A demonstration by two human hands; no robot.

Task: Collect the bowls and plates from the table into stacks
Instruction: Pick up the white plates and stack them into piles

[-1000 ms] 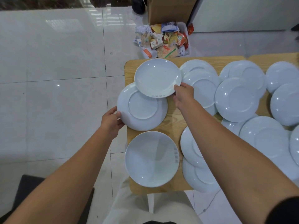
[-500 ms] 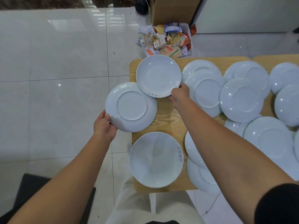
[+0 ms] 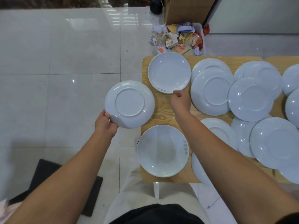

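Observation:
My left hand (image 3: pixel 106 123) grips the near rim of an upside-down white plate (image 3: pixel 129 104), held past the left edge of the wooden table (image 3: pixel 163 117), mostly over the floor. My right hand (image 3: pixel 180 101) pinches the near rim of an upright white plate (image 3: pixel 169 72) at the table's far left corner. A third upright plate (image 3: pixel 162 151) lies at the near left, untouched. Several more upside-down white plates (image 3: pixel 212 92) overlap one another across the right part of the table; my right forearm hides part of them.
A bin of wrappers and paper rubbish (image 3: pixel 179 39) stands on the tiled floor beyond the table, next to a cardboard box (image 3: pixel 186 10). A dark mat (image 3: pixel 48 180) lies on the floor at the lower left. My legs are under the table's near edge.
My left hand has pulled the upside-down plate leftward, off the table's edge and out from under the upright plate. My right hand has kept its hold on the upright plate.

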